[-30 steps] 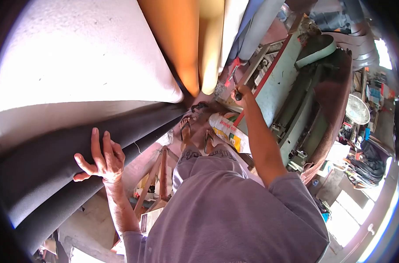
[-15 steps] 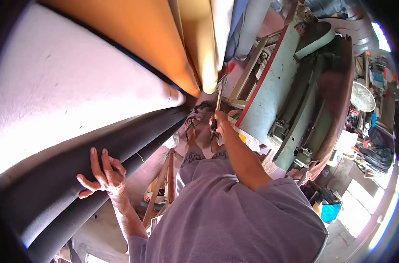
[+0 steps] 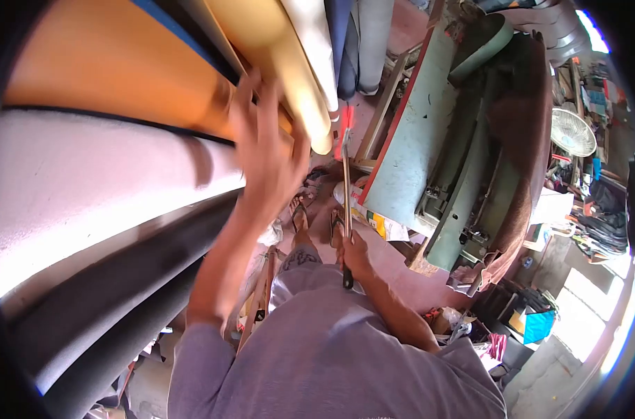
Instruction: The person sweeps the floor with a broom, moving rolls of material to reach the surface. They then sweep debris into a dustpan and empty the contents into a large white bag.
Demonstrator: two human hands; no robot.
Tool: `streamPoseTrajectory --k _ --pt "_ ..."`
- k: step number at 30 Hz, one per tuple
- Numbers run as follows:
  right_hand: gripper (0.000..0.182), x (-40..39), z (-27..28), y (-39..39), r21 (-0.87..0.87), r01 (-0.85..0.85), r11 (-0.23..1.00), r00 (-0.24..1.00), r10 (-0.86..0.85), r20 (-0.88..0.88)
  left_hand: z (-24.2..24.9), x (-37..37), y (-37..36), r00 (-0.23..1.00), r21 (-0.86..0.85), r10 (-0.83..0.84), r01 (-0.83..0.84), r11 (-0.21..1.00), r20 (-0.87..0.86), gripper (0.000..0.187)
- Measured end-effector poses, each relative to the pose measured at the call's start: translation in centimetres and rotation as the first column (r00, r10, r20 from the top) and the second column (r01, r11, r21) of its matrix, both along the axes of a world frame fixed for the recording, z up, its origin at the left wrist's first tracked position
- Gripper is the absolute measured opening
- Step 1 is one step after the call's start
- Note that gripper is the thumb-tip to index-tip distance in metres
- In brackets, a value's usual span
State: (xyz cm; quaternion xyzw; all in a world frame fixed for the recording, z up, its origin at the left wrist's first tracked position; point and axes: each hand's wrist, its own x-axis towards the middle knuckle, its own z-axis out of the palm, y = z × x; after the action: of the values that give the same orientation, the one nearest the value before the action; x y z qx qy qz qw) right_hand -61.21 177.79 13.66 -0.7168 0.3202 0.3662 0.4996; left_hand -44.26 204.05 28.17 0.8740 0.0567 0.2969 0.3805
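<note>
My left hand [image 3: 270, 150], a little blurred, is raised over the leaning rolls of sheet material with its fingers apart. Its fingertips overlap the orange roll [image 3: 115, 66] and the edge of the yellow roll [image 3: 279, 52]. Below them lie a white roll [image 3: 101, 157] and a black roll [image 3: 122, 290]. Lower down, my right hand [image 3: 357, 255] is wrapped round a long thin rod [image 3: 346, 199] with a dark handle and a red far end. The rod points away from me, above the floor beside my sandalled feet.
To the right stands a long green machine bench [image 3: 409, 143] with a red edge. A white fan [image 3: 573, 132] is farther right, near cluttered shelves. Printed bags [image 3: 381, 227] lie under the bench's near end, and wooden legs [image 3: 261, 297] stand by my left side.
My left hand has left the black roll and moved up and right to the orange and yellow rolls. My right hand has drawn back towards my body with the rod.
</note>
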Motion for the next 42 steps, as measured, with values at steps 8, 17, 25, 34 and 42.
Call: streamPoseTrajectory --k 8,17,25,34,42 --pt "0.021 4.4 -8.8 1.1 -0.128 0.019 0.992 0.931 0.03 0.365 -9.9 20.5 4.5 0.599 -0.049 0.567 -0.71 0.702 -0.565 0.092" --pt "0.011 1.9 -25.3 -1.4 -0.089 -0.054 0.995 0.986 0.067 0.152 -9.9 20.5 5.3 0.861 -0.633 0.507 -0.415 0.654 -0.041 0.107" --pt "0.019 2.9 -2.7 -3.0 0.208 0.259 0.943 0.948 -0.207 -0.242 -9.2 19.0 5.6 0.866 -0.568 0.484 -0.461 0.681 -0.123 0.103" --pt "0.031 -0.2 -6.1 -0.7 -0.091 0.017 0.996 0.969 0.005 0.246 -6.6 15.3 3.7 0.938 -0.481 0.268 -0.343 0.807 -0.218 0.086" --pt "0.02 3.8 -11.8 -1.0 0.136 0.171 0.976 0.985 -0.165 -0.056 1.2 -4.6 1.1 0.994 -0.061 0.021 -0.015 0.998 0.108 0.036"
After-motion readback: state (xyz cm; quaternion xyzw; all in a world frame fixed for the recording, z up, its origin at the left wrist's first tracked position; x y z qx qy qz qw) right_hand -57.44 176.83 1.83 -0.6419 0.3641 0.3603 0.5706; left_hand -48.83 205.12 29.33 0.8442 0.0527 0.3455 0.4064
